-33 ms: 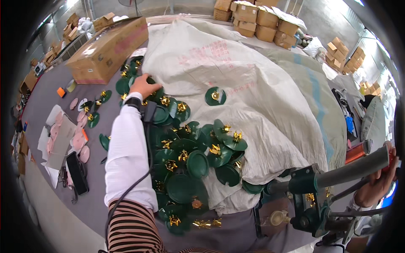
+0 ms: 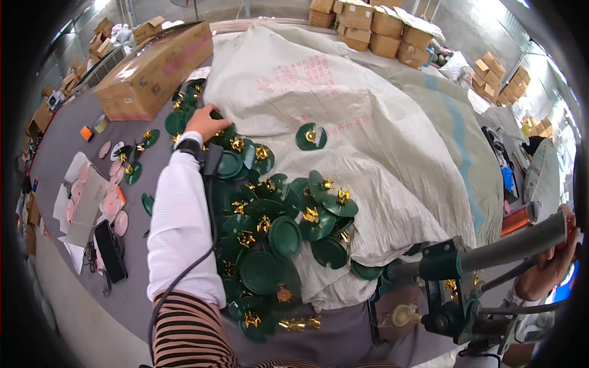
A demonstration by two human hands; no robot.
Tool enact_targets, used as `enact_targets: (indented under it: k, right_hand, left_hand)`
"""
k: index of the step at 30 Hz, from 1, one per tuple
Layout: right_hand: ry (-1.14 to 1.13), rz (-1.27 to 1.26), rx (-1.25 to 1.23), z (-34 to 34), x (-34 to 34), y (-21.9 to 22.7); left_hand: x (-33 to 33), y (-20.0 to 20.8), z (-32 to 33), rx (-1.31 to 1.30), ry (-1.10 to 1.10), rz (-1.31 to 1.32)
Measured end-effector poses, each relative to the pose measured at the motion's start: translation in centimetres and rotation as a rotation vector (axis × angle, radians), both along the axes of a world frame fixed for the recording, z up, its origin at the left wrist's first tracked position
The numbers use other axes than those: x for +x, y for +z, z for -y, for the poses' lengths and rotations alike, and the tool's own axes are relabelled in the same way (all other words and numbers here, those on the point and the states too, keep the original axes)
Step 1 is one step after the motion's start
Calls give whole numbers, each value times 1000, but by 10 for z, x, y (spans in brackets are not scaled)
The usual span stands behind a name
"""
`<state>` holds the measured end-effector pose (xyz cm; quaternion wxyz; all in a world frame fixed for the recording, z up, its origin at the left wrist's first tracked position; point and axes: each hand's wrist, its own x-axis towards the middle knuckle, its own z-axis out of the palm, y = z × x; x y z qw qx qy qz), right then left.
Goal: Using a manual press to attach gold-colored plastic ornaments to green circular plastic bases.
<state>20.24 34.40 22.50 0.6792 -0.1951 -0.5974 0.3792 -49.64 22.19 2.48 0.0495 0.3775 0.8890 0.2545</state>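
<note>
My left hand reaches to the far end of a heap of dark green round discs. Its thumb and fingers close on the edge of a green disc, only partly visible between them. Many discs carry a small gold-coloured metal fitting. At the right edge, my right hand grips the end of the long grey lever of a green hand press; some of its fingers are hidden behind the lever. A round pale part sits low on the press.
A large white woven sack spreads beside the heap, with one disc on it. A long cardboard box stands far left. Pink discs, a black phone-like object and an orange item lie left. Cartons are stacked behind.
The whole view has shifted very slightly. My left hand stays at the far end of the heap, and my right hand keeps its grip on the lever.
</note>
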Motion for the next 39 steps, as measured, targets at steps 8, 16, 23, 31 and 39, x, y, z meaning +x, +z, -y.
enact_targets:
  k: [8, 16, 23, 31, 39]
  right_hand:
    - [170, 19, -4, 2, -32, 1]
    - [294, 38, -29, 18, -56, 19]
    - [194, 36, -19, 30, -66, 21]
    - [303, -30, -27, 25, -62, 18]
    - [346, -39, -7, 8, -66, 16]
  left_hand:
    - [72, 9, 49, 94, -138, 165]
    - [134, 42, 62, -159, -356, 177]
    - [178, 34, -50, 126, -430, -51]
    - [220, -6, -106, 71, -268, -106]
    - [266, 94, 26, 410, -444, 357]
